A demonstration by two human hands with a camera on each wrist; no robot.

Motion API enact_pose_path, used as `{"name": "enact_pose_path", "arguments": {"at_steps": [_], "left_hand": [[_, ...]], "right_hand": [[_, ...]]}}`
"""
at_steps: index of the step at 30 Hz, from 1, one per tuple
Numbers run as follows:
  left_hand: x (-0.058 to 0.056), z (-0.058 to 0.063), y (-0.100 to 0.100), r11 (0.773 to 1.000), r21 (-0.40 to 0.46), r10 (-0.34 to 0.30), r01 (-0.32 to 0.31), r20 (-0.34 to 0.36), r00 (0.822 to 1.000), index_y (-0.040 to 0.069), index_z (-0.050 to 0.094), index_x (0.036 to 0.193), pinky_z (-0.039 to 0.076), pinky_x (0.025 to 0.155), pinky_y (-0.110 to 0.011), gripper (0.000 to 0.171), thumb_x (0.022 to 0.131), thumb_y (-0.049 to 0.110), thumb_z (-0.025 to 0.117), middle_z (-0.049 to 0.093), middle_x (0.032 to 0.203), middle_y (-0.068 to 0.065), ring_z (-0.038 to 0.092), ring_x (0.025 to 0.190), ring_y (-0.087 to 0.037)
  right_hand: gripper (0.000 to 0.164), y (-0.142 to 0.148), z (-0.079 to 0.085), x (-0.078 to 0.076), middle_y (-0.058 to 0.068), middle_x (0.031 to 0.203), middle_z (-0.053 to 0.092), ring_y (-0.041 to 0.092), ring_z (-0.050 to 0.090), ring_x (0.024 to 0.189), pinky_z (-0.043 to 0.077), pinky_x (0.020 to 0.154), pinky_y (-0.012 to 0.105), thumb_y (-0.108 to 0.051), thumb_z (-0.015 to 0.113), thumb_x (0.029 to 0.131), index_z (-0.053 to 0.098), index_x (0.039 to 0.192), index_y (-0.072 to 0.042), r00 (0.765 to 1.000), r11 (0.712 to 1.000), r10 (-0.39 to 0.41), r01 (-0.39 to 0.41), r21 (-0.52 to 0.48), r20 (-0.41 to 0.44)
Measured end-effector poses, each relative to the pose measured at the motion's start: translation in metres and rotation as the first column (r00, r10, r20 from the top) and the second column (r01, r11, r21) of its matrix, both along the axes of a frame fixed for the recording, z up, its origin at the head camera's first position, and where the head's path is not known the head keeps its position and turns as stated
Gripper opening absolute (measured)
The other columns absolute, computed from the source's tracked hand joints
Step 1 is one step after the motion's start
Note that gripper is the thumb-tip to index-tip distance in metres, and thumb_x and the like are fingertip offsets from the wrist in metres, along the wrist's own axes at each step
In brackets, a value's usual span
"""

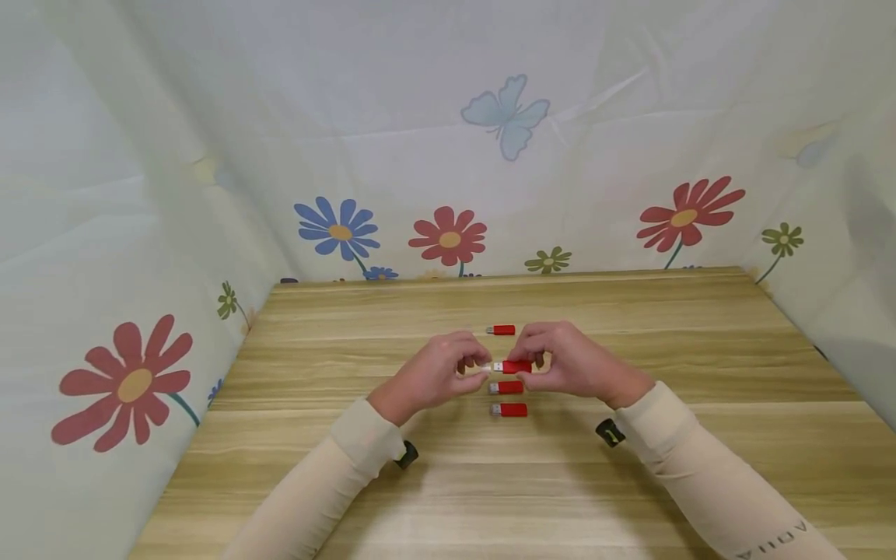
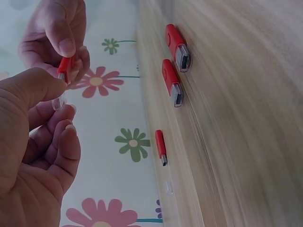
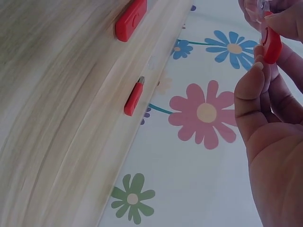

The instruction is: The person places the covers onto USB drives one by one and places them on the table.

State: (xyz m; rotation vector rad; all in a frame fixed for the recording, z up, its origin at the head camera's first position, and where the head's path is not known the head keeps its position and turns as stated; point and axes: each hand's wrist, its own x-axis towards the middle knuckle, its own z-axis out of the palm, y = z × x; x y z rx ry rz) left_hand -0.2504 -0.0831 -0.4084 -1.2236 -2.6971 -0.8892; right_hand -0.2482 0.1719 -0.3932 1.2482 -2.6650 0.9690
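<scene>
My right hand (image 1: 570,362) pinches a red USB flash drive (image 1: 516,366) between thumb and fingers, its metal plug pointing left. Facing it, my left hand (image 1: 444,369) pinches a small clear cap (image 2: 57,102) just left of the plug. In the head view the plug looks bare, with the cap a little apart from it. Both hands are raised above the table in the wrist views. Behind them lies another red flash drive (image 1: 502,330) with a bare plug, a loose clear cap (image 2: 169,187) off its plug end.
Two more red flash drives, a nearer one (image 1: 509,410) and another (image 1: 507,387) just behind it, lie on the wooden table (image 1: 448,498) with clear caps on their plugs. A flower-printed white curtain (image 1: 392,155) stands behind the table and along both sides.
</scene>
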Motion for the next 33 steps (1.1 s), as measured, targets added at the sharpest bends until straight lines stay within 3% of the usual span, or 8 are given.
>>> {"name": "enact_pose_path", "arguments": {"at_steps": [10,20,33], "left_hand": [[0.0039,0.0054,0.0034,1.000,-0.002,-0.007,0.007,-0.013,1.000,0.006,0.075,0.106,0.054,0.077,-0.020,0.019,0.091,0.019,0.078,0.070,0.098,-0.005,0.063,0.086,-0.019],[0.0057,0.0067,0.0036,1.000,-0.006,0.001,-0.001,0.001,1.000,0.006,0.075,0.106,0.054,0.077,-0.020,0.020,0.092,0.019,0.077,0.069,0.098,-0.004,0.063,0.087,-0.019],[0.0058,0.0057,0.0033,1.000,-0.014,-0.006,0.006,-0.002,1.000,0.005,0.075,0.106,0.053,0.078,-0.020,0.019,0.092,0.018,0.077,0.069,0.099,-0.003,0.063,0.088,-0.019]], "right_hand": [[0.014,-0.0020,0.0015,0.0007,-0.010,0.092,0.068,0.021,0.064,0.077,0.054,0.065,0.024,-0.014,0.081,0.084,0.079,0.094,-0.024,0.999,1.000,0.023,-0.023,-0.004,-0.031],[0.014,-0.0030,0.0020,-0.0002,-0.011,0.092,0.068,0.005,0.058,0.076,0.054,0.064,0.024,-0.015,0.081,0.085,0.079,0.095,-0.025,0.999,0.999,0.037,-0.036,0.003,-0.040],[0.013,-0.0046,0.0024,-0.0007,-0.014,0.092,0.067,0.004,0.058,0.076,0.054,0.065,0.022,-0.017,0.082,0.085,0.079,0.094,-0.026,0.998,0.999,0.044,-0.043,0.018,-0.038]]}}
